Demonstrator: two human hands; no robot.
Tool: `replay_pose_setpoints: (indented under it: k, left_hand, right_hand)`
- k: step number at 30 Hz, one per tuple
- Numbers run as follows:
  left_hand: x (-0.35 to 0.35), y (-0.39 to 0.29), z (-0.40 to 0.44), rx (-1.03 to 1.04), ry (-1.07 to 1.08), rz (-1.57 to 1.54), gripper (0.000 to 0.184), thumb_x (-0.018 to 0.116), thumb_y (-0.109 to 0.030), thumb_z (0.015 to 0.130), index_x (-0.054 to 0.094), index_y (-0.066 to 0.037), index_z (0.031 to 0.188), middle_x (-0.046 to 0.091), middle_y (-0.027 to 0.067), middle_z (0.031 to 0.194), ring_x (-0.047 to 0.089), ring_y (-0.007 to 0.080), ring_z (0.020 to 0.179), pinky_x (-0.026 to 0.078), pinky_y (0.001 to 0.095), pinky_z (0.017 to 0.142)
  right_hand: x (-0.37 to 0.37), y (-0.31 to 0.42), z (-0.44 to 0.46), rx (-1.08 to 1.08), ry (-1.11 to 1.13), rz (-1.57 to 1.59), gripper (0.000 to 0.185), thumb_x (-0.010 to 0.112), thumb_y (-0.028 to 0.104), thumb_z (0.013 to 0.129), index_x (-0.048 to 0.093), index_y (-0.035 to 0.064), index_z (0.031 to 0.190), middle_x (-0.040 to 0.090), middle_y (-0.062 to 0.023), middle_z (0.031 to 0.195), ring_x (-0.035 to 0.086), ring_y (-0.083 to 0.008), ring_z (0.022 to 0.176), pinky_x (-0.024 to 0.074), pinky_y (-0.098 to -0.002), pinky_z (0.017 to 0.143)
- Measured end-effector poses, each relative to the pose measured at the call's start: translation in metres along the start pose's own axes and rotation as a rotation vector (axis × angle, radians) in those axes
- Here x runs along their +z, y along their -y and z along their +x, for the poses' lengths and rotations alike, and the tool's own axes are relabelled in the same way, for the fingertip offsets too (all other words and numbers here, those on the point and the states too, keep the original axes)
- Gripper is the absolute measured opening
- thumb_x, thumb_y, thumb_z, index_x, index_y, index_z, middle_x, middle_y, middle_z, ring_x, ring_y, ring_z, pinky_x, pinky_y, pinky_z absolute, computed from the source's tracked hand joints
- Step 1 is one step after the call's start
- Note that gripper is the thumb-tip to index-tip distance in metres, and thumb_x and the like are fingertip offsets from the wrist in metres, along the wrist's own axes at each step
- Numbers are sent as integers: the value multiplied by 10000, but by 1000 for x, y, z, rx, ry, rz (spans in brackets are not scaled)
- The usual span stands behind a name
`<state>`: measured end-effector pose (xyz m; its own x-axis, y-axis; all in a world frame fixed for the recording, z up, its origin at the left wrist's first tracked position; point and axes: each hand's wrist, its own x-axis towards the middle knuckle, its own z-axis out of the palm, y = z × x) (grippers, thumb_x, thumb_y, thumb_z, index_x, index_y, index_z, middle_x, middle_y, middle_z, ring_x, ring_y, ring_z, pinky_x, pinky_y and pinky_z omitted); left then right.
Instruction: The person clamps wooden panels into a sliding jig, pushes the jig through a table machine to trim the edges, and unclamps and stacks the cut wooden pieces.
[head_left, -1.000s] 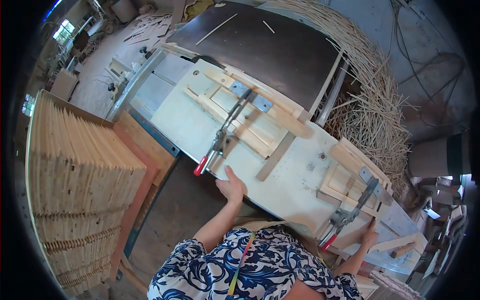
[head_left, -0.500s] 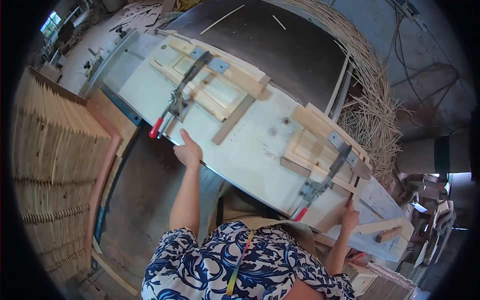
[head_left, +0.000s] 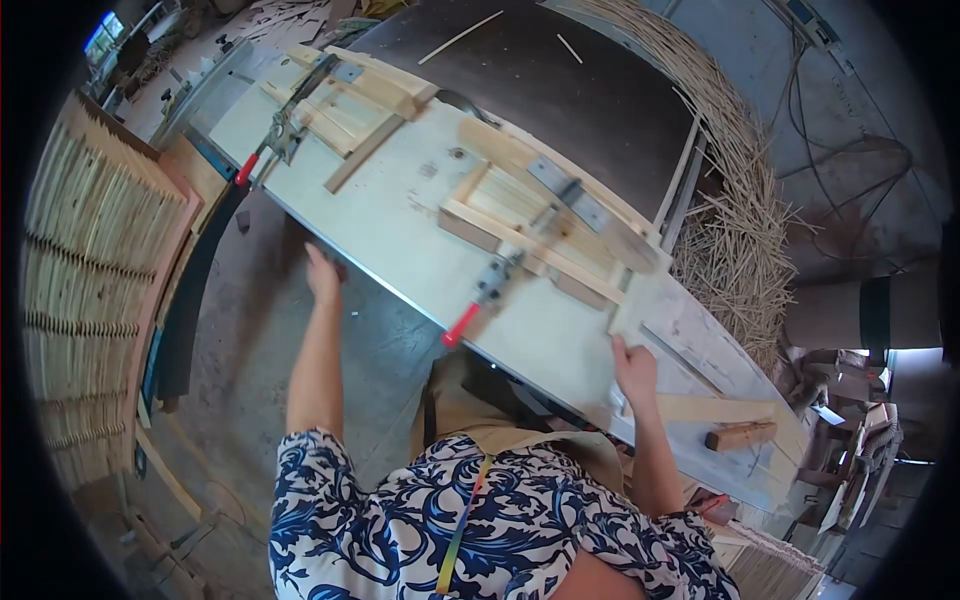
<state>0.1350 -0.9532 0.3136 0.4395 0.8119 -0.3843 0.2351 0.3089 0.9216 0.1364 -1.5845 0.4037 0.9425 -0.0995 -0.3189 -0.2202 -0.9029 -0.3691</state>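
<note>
A pale board carries two wooden fixtures, each with a toggle clamp. The left clamp's red handle and the right clamp's red handle point toward my body. Framed wood pieces lie under the right clamp. My left hand is just below the board's front edge, fingers apart, with nothing visible in it. At the board's right end, my right hand is closed on its edge beside a short strip, thumb up. Part of a dark curved disc shows behind the board, between the fixtures.
Stacked zigzag-edged wood pieces stand at the left. A dark panel lies behind the board, bordered by a heap of thin sticks. A small wood block rests on the metal table at the right.
The board with both clamped fixtures has slid left along the table. My right hand has moved left with it. My left hand has come off the board's front edge.
</note>
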Motion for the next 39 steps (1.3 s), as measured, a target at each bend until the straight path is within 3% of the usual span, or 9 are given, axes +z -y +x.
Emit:
replay_pose_setpoints:
  k: [7, 13, 19, 21, 25, 27, 30, 36, 39]
  left_hand:
    - [79, 143, -401, -195, 113, -4, 648, 439, -653, 1085, 595, -34, 1201, 606, 84, 840, 622, 166, 674, 532, 342, 540]
    - [188, 144, -496, -52, -228, 309, 835, 543, -595, 1034, 455, 147, 1407, 599, 343, 1391, 586, 473, 1318, 465, 520, 1114]
    - [236, 135, -515, -87, -473, 505, 789, 537, -594, 1034, 525, 125, 1356, 633, 346, 1347, 621, 475, 1277, 491, 541, 1085]
    - [243, 133, -516, -107, -531, 514, 782, 534, -597, 1034, 550, 121, 1344, 650, 335, 1334, 627, 465, 1276, 497, 524, 1089]
    - [249, 139, -506, -126, -525, 506, 806, 546, -608, 1025, 544, 126, 1359, 648, 325, 1354, 626, 457, 1286, 501, 504, 1098]
    - [249, 146, -497, -105, -492, 513, 840, 552, -624, 1016, 529, 133, 1380, 638, 323, 1379, 623, 458, 1295, 502, 496, 1102]
    - [259, 157, -490, -88, -562, 507, 874, 543, -649, 1009, 528, 138, 1388, 631, 329, 1389, 621, 454, 1302, 504, 488, 1102]
    - [253, 191, -458, -32, -529, 572, 911, 520, -678, 1005, 583, 153, 1372, 631, 343, 1385, 622, 438, 1313, 496, 485, 1111]
    - [260, 201, -443, 4, -601, 526, 897, 498, -674, 1013, 641, 164, 1298, 646, 342, 1362, 627, 444, 1303, 500, 477, 1104]
  right_hand:
    - [-55, -51, -39, -354, 211, 257, 572, 636, 506, 1022, 715, -52, 924, 715, -249, 829, 695, -399, 783, 524, -480, 716]
    - [-176, -209, -121, -652, 439, 592, 376, 721, 267, 1012, 707, -12, 1264, 777, -147, 1030, 735, -214, 920, 580, -362, 851]
    - [-262, -568, -146, -125, -207, 355, 342, 663, 239, 1030, 728, -26, 1235, 781, -140, 1065, 736, -238, 969, 569, -349, 884]
    - [-254, -739, -169, 160, -515, 466, 381, 644, 257, 1055, 709, -79, 1225, 726, -106, 869, 652, -144, 764, 561, -321, 706]
    - [-236, -941, -248, 826, -538, -5, 550, 576, 491, 1070, 743, -32, 1106, 749, -138, 956, 678, -277, 793, 587, -404, 780]
    - [-179, -1013, -242, 844, -912, 976, 536, 577, 453, 1067, 660, -62, 1189, 725, -188, 1153, 670, -330, 885, 565, -469, 854]
    - [-139, -1016, -196, 884, -619, 1609, 618, 503, 474, 1088, 604, -94, 1311, 672, -215, 1314, 682, -363, 1018, 561, -497, 954]
    - [-130, -937, -139, 1298, -615, 489, 694, 466, 507, 1081, 561, -114, 1377, 646, -213, 1365, 665, -341, 1121, 570, -466, 960]
    - [-119, -911, -117, 1371, -713, 715, 748, 457, 537, 1068, 532, -119, 1421, 623, -211, 1409, 644, -326, 1189, 573, -444, 962]
